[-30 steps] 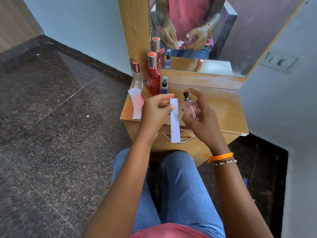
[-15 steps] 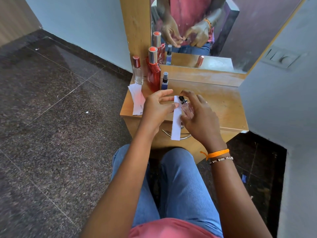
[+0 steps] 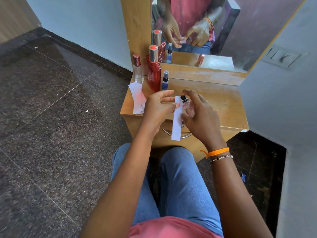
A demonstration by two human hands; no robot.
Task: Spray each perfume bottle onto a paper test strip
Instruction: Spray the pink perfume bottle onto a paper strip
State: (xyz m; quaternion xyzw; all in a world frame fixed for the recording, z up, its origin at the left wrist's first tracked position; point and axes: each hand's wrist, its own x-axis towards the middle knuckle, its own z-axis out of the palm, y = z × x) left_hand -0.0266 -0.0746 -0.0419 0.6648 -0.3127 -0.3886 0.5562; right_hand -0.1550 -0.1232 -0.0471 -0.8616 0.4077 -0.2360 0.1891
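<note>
My left hand [image 3: 157, 109] pinches the upper end of a white paper test strip [image 3: 177, 124], which hangs down in front of the wooden table [image 3: 221, 100]. My right hand [image 3: 201, 117] grips a small clear pink perfume bottle [image 3: 188, 107] with a black nozzle, index finger arched over the top. The nozzle sits right against the top of the strip. At the table's back left stand a clear bottle with a red cap [image 3: 137, 69], a tall red bottle with a silver cap [image 3: 153, 69] and a small blue spray bottle [image 3: 165, 81].
A pile of white paper strips [image 3: 138, 98] lies at the table's left edge. A mirror [image 3: 223, 31] rises behind the table and reflects my hands. A metal drawer handle [image 3: 186, 135] sits under the tabletop. My knees in blue jeans [image 3: 180, 182] are close to the table front.
My right hand brought the pink bottle leftward up against the strip's top, and its index finger settled over the nozzle. The left hand kept its pinch on the strip.
</note>
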